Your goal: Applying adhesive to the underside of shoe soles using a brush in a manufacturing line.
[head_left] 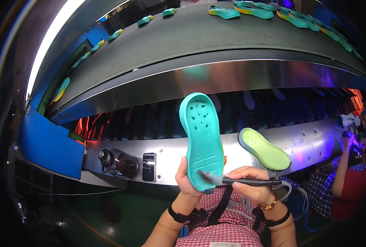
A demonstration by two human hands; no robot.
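A teal shoe sole (202, 138) stands nearly upright before me, its inner face with small holes and ridges turned my way. My left hand (186, 181) is closed round its lower end, thumb along the left edge and a fingertip showing at the right edge. Between the fingers and thumb of my right hand (253, 190) is a black-handled brush (249, 181), a pale tube behind it. Its blurred bristles lie over the lower part of the sole; whether they touch I cannot tell. A yellow-green sole (267, 150) rests on the metal ledge to the right.
A dark bottle (123, 163) and a phone (149, 166) are on the metal ledge (172, 158) at left. Beyond it runs a conveyor belt (170, 41) carrying several teal-and-yellow soles (255, 12). A co-worker's arm (340, 173) is at the far right.
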